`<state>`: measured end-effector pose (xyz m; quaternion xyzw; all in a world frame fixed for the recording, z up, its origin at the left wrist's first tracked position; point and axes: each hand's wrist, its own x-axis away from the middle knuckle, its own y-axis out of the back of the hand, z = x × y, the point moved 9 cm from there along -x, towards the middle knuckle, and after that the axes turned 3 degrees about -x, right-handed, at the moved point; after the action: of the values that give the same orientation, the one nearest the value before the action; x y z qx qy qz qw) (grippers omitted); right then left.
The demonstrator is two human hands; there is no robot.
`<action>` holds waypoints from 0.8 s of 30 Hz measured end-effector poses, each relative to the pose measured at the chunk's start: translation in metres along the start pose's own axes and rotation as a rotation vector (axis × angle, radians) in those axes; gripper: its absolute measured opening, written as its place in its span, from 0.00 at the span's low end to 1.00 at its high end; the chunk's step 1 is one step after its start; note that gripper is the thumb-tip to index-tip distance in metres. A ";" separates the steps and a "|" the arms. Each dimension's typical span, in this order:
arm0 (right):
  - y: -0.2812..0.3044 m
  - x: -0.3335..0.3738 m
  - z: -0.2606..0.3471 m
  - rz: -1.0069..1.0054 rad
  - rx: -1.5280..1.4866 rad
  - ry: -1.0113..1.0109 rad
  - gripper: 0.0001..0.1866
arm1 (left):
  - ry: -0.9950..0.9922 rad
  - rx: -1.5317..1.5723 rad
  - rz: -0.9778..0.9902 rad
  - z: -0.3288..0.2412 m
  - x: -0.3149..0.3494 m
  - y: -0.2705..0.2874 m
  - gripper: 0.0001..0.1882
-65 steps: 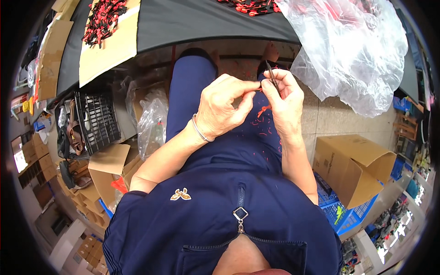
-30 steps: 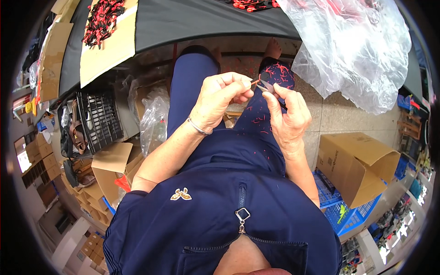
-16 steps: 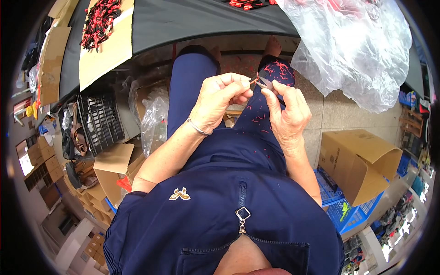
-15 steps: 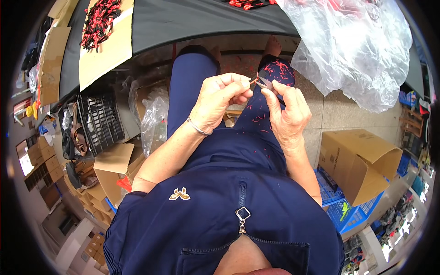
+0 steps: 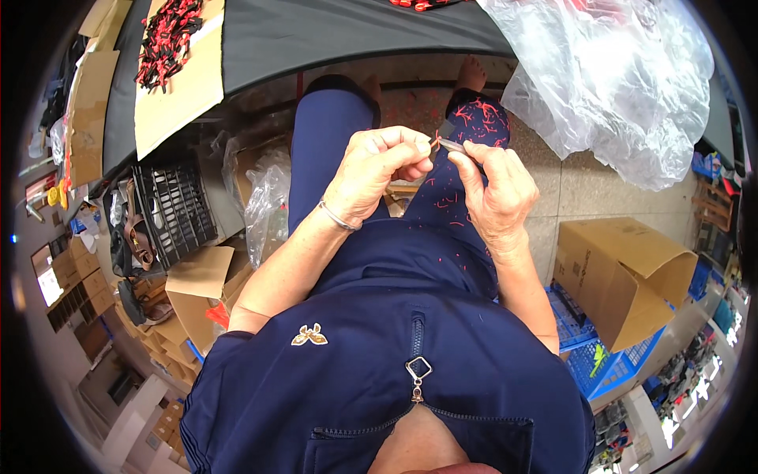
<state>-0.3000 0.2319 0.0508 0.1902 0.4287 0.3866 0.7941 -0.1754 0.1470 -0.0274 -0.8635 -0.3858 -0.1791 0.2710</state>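
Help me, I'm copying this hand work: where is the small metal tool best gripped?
Grip the small metal tool at its rear end, from the right, as the right hand pinches it now. Its slim tip points left at the tiny red piece in the left hand, so that end must stay free.

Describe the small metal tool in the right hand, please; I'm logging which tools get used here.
The small metal tool is a slim, grey, shiny piece, apparently tweezers or fine snips; its exact kind is too small to tell. The right hand pinches it between thumb and fingers above the lap, tip pointing left toward a tiny red piece held in the left hand's fingertips.
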 end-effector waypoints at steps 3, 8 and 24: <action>-0.003 0.002 -0.014 0.041 -0.145 -0.178 0.08 | 0.017 0.017 0.011 0.004 -0.001 -0.001 0.07; -0.034 0.027 -0.053 -0.011 -0.949 -0.898 0.10 | 0.029 0.077 -0.023 0.006 0.001 -0.004 0.08; -0.060 0.034 -0.048 0.138 -1.038 -0.849 0.07 | -0.220 -0.581 -0.124 -0.005 0.003 -0.006 0.09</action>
<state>-0.3009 0.2192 -0.0324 -0.0537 -0.1751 0.4841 0.8556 -0.1781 0.1488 -0.0196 -0.8938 -0.3975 -0.2035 -0.0421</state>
